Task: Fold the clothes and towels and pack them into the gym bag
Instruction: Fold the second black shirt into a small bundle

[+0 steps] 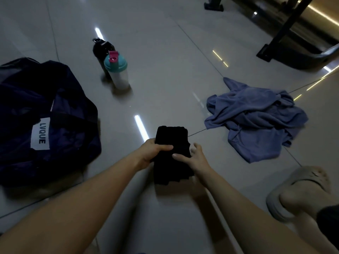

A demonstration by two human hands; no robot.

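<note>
Forearms (88, 195): pair, bare, reaching fwd from btm edge to centre; L hand (156, 153): clamped on black garment (171, 138), thumb across top, fingers hidden under; R hand (196, 158): loose, fingers spread off the R edge, thumb tip only on the cloth, no real hold; black garment: folded to a compact oblong, between both hands, appears raised just off floor (165, 61) (shadow under it), not yet in bag (60, 99); bag: navy, white label, slumped on floor to the L, well apart from garment; mouth hard to make out in dim light; blue cloth (256, 116): crumpled heap on floor to the R, unfolded; shaker (117, 74) + black bottle (100, 50): upright, touching, beyond bag; slipper (300, 187): on foot, btm R. Risk: hold is prob. one-handed, so layers may slide and the fold spring open en route to bag; slumped bag may snag the bundle at entry unless R hand holds it open.
</note>
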